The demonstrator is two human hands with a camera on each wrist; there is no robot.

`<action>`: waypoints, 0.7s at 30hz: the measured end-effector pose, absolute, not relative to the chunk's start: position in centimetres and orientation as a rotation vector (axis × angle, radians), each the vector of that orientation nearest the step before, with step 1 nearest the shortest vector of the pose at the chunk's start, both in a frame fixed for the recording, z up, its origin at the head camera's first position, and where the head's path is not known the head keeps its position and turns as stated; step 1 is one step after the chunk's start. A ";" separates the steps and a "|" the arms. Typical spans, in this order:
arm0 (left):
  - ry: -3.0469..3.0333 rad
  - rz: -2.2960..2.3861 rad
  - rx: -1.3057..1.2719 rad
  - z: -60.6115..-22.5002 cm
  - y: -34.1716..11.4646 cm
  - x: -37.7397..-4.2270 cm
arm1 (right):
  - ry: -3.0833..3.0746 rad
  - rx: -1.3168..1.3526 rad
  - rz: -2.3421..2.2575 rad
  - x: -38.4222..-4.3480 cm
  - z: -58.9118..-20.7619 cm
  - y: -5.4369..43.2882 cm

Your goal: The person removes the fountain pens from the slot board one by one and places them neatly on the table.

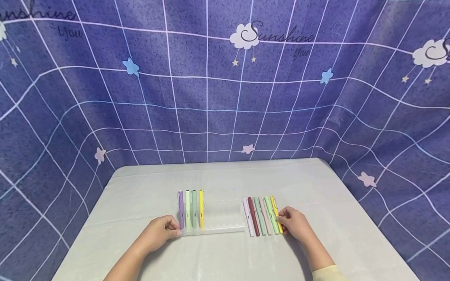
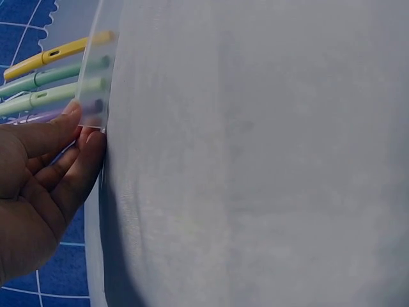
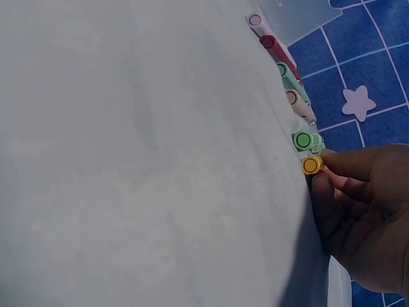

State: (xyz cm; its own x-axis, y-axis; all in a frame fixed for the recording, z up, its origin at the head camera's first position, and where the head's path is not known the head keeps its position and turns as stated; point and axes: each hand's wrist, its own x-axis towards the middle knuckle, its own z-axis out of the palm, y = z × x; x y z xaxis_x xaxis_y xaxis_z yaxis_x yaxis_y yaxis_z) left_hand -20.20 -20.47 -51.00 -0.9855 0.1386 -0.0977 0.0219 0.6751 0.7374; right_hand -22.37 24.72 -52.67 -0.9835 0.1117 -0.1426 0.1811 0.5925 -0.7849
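A clear plastic pen rack (image 1: 226, 228) with a notched strip lies at the middle of the table. My left hand (image 1: 157, 233) pinches its front left corner between thumb and fingers. A purple pen (image 1: 181, 210), a pale green pen (image 1: 188, 210), a green pen (image 1: 194, 210) and a yellow pen (image 1: 201, 210) lie side by side in its left part. To the right of the rack, my right hand (image 1: 294, 224) pinches the orange-yellow pen (image 3: 311, 165), the rightmost of a loose row. A light green pen (image 3: 304, 140) lies right beside it.
Further left in the loose row are a beige-pink pen (image 1: 265, 216), a grey-green pen (image 1: 259, 216), a dark red pen (image 1: 254, 216) and a lavender pen (image 1: 248, 216). A pale cloth covers the table (image 1: 218, 257). Blue gridded curtains (image 1: 225, 93) enclose its back and sides.
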 end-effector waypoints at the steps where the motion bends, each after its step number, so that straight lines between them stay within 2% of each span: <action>1: 2.740 1.207 0.134 -51.0 -20.5 -20.2 | 2.731 0.252 -1.363 -22.4 -52.7 24.7; 21: 2.745 1.190 0.108 -51.1 -20.4 -20.3 | 2.807 0.203 -1.250 -22.2 -52.9 24.8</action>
